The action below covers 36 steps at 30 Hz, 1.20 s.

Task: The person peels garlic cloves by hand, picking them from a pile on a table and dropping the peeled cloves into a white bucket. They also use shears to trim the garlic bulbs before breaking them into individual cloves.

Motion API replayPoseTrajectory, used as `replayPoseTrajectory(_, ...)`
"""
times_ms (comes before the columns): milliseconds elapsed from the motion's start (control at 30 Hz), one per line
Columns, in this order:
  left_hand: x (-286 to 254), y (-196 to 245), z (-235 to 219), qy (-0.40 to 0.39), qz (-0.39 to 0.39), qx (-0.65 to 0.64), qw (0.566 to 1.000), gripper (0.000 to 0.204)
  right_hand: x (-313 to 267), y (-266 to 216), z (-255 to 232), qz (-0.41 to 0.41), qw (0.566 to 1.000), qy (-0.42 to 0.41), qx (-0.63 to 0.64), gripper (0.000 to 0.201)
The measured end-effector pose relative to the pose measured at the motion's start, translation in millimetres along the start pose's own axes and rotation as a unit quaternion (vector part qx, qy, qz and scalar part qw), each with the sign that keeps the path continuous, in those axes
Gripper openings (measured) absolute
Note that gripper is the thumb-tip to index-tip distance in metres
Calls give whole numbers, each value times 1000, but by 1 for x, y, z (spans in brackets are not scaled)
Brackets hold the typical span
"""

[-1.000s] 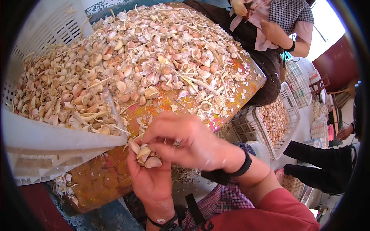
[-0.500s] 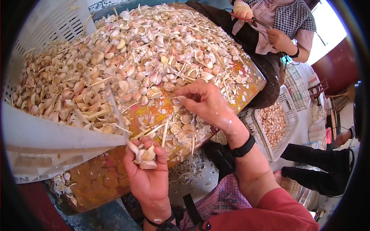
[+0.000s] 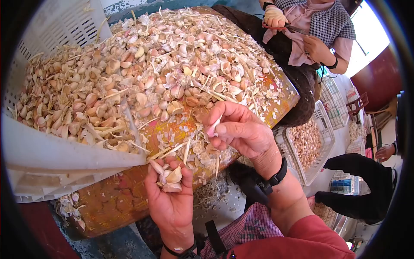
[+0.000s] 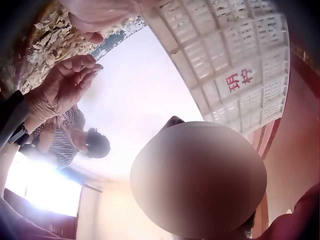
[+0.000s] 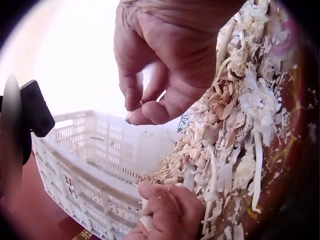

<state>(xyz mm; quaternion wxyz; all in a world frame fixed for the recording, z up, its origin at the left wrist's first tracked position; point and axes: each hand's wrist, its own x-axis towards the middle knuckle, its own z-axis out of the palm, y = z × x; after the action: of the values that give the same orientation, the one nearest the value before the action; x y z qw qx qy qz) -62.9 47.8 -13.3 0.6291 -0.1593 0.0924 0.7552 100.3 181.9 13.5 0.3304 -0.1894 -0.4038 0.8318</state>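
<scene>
In the head view my left hand (image 3: 172, 211) is palm up at the table's near edge, its fingers curled round several garlic cloves (image 3: 174, 176). Up and to the right of it, over loose skins, my right hand (image 3: 248, 134) pinches a pinkish-white garlic clove (image 3: 212, 128) between thumb and fingers. The right wrist view has the right hand (image 5: 170, 60) above the left hand (image 5: 172, 212), with pale cloves showing in the left. Past the hands, a heap of garlic cloves (image 3: 172, 64) with skins and stalks covers much of the table (image 3: 116, 200).
A white plastic crate (image 3: 73, 151) lies tipped at the left, with cloves spilling through its mouth. Across the table another person (image 3: 310, 39) holds scissors (image 3: 291, 28). A crate of cloves (image 3: 305, 138) stands on the floor at the right. Dry stalks (image 3: 179, 149) lie near my left hand.
My right hand has moved from the cloves in my left hand out over the table, and now turns with a clove in its fingertips. My left hand has stayed nearly in place.
</scene>
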Motion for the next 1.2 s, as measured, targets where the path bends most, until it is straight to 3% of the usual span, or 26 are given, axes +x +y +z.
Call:
replayPoseTrajectory(100,-1,-1,2,28,4,11,1000,19,4,4,7,-15,999,49,-6,15)
replayPoseTrajectory(167,-1,0,3,20,3,8,1000,19,12,2,-4,17,998,47,27,17)
replayPoseTrajectory(233,-2,1,3,21,3,2,1000,19,21,-1,-4,-50,987,135,-69,20)
replayPoseTrajectory(267,-2,1,3,21,2,-3,1000,19,28,-5,-2,-55,958,192,-206,22)
replayPoseTrajectory(300,-1,2,2,20,2,0,1000,19,35,-2,0,-57,958,192,-204,22)
replayPoseTrajectory(333,-1,3,1,11,-6,-5,1000,19,42,3,1,-112,880,190,-420,22)
replayPoseTrajectory(367,-1,4,0,5,-12,-10,1000,19,49,12,1,-159,754,179,-612,23)
replayPoseTrajectory(400,-1,6,-1,6,-12,-6,1000,19,57,24,2,-201,657,194,-701,20)
replayPoseTrajectory(433,-1,8,-1,-2,-15,-14,1000,19,57,29,2,-201,657,197,-699,20)
replayPoseTrajectory(500,0,8,-1,-10,-17,-25,999,19,57,32,4,-155,582,238,-761,16)
replayPoseTrajectory(567,-2,9,1,-2,-16,-23,1000,19,55,32,-2,-179,582,238,-757,12)
replayPoseTrajectory(633,-2,7,-1,6,-12,-5,1000,19,51,25,-7,-227,697,158,-661,13)
replayPoseTrajectory(667,-1,6,-1,12,-9,13,1000,19,46,24,-7,-226,698,158,-661,13)
replayPoseTrajectory(733,0,3,-3,10,2,28,1000,19,34,16,9,-57,821,183,-538,11)
replayPoseTrajectory(767,0,2,-4,8,13,43,999,19,29,15,14,-55,821,182,-538,11)
replayPoseTrajectory(833,2,0,-5,9,13,41,999,19,19,14,23,-27,931,82,-354,11)
replayPoseTrajectory(967,1,-4,0,34,35,58,997,21,9,28,38,-47,943,-10,-328,11)
replayPoseTrajectory(1000,0,-5,2,33,39,66,997,22,8,29,39,-67,911,-32,-405,14)
replayPoseTrajectory(1033,1,-4,-3,37,38,70,996,22,7,34,42,-66,913,-30,-400,14)
replayPoseTrajectory(1100,7,-5,-13,-11,56,90,994,23,6,44,51,-207,822,-21,-530,18)
replayPoseTrajectory(1200,6,-6,-8,14,58,107,992,25,0,53,62,-172,819,32,-546,15)
